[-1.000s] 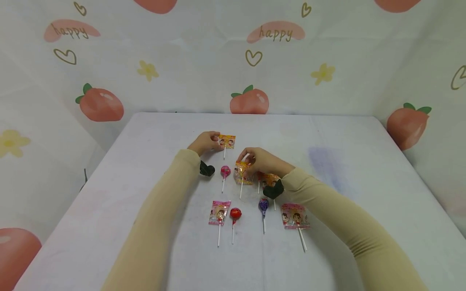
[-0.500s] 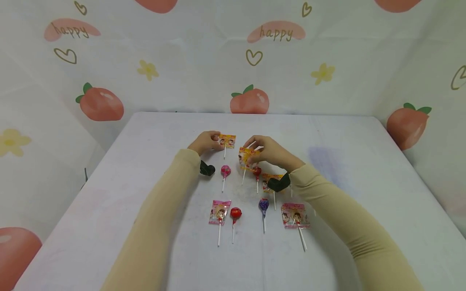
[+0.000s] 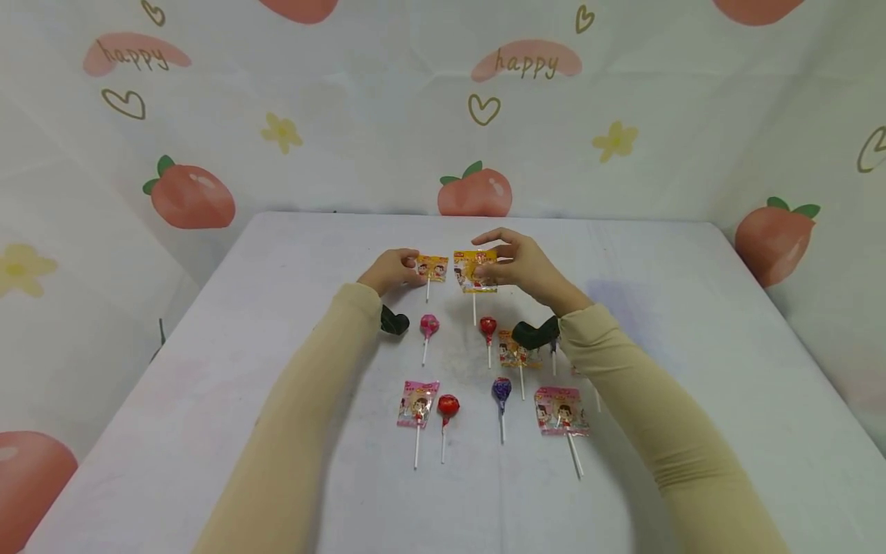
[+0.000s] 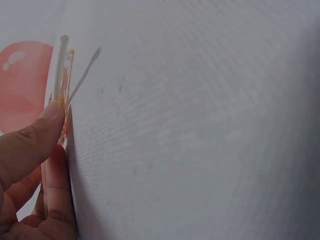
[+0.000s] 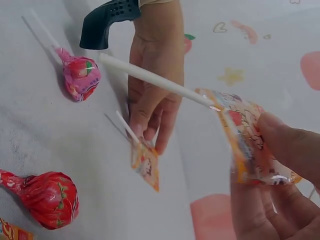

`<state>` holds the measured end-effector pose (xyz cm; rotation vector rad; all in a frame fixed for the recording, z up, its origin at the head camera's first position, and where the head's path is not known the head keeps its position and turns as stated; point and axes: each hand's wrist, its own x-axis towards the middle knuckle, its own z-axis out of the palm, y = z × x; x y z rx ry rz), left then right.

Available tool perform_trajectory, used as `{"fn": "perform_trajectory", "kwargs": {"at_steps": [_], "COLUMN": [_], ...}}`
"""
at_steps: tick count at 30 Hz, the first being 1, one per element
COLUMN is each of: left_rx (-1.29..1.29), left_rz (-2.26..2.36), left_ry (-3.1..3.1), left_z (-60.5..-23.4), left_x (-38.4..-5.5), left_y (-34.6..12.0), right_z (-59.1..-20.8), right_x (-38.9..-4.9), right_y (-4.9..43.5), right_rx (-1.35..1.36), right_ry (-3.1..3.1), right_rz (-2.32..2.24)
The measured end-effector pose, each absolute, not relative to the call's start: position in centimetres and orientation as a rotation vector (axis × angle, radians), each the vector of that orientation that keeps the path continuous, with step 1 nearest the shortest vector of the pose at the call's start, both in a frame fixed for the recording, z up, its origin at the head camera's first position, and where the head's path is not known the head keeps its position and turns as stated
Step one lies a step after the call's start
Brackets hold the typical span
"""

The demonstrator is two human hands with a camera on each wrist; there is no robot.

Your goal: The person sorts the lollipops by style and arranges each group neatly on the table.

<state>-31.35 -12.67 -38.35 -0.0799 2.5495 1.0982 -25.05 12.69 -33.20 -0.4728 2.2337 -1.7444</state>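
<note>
Near the table's far side my left hand (image 3: 390, 271) pinches the edge of a yellow-orange wrapped lollipop (image 3: 432, 268), whose white stick points toward me. Just right of it, my right hand (image 3: 522, 265) holds up a second yellow-orange lollipop (image 3: 467, 271) between thumb and fingers, above the table. The right wrist view shows this lollipop (image 5: 245, 137) close up, its stick pointing at the left wrist. Below the hands lie a pink ball lollipop (image 3: 429, 325) and a red ball lollipop (image 3: 487, 327). In the left wrist view the left thumb (image 4: 50, 112) presses against the wrapper.
Closer to me lie a pink-wrapped lollipop (image 3: 418, 404), a red ball lollipop (image 3: 448, 406), a purple one (image 3: 501, 390) and another pink-wrapped one (image 3: 561, 412). A yellow-orange lollipop (image 3: 515, 351) and others are partly hidden under the right wrist. A patterned cloth (image 3: 374, 138) hangs behind the table.
My right hand has carried its yellow-orange lollipop up and away from me, to beside the left hand's one. The red ball lollipop beneath is now uncovered. My left hand has stayed still.
</note>
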Motion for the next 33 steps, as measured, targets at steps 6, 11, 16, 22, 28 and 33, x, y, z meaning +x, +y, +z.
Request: {"fn": "perform_trajectory", "kwargs": {"at_steps": [6, 11, 16, 22, 28, 33], "left_rx": [-0.080, -0.066, -0.077, -0.077, -0.084, -0.068], "left_rz": [1.103, 1.112, 1.119, 1.111, 1.100, 1.095], "left_ry": [2.551, 2.561, 2.558, 2.557, 2.561, 2.572], "left_z": [-38.4, -38.5, -38.5, -38.4, -38.4, -38.4], "left_x": [-31.4, -31.3, -31.4, -31.5, -31.5, -31.3], "left_y": [-12.6, -12.6, -12.5, -12.6, -12.6, -12.5], "right_z": [-33.4, -33.8, -34.0, -34.1, -34.8, -35.4], "right_x": [-25.6, -26.3, -27.2, -28.1, -29.2, -29.7], "right_y": [12.3, 12.1, 11.9, 11.4, 10.7, 10.3], "right_rx": [-0.459, -0.411, -0.352, -0.199, -0.056, 0.025], "right_ry": [2.264, 2.294, 2.348, 2.283, 2.251, 2.155], "right_rz": [-1.721, -1.671, -1.623, -1.728, -1.753, -1.803]}}
